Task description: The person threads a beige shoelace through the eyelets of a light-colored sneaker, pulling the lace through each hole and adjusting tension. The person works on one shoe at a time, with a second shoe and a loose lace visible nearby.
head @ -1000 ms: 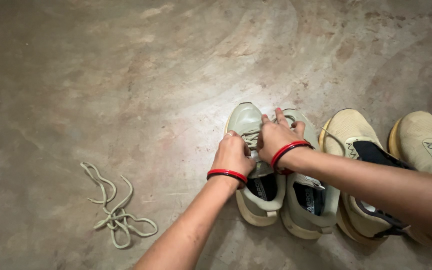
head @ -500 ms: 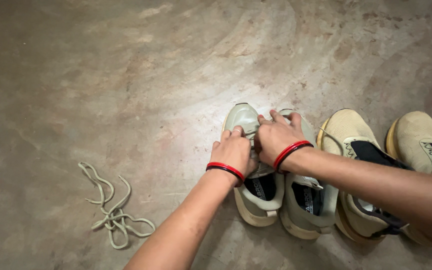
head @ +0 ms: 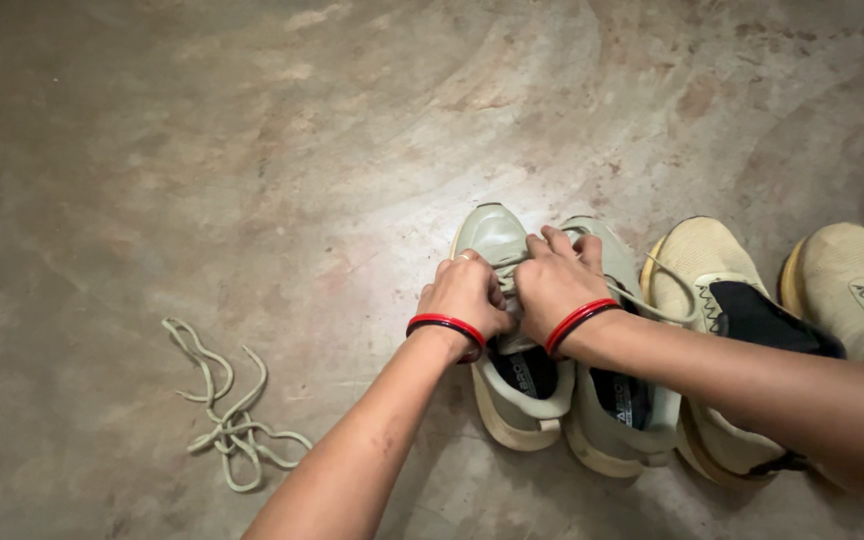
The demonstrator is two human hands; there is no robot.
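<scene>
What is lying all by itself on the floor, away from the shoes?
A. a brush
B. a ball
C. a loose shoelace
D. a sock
C. A tangled pale shoelace lies on the bare floor, well off to the side of the grey-green shoes that the left hand and the right hand are working on.

Both forearms are bare, with no sleeves in view. The left hand [head: 467, 292] carries a red bangle edged in black at the wrist and a thin pale ring on one finger at its 12 o'clock side. The right hand [head: 552, 280] wears a matching red and black bangle, seen as two narrow bands lying close together around the wrist.
</scene>
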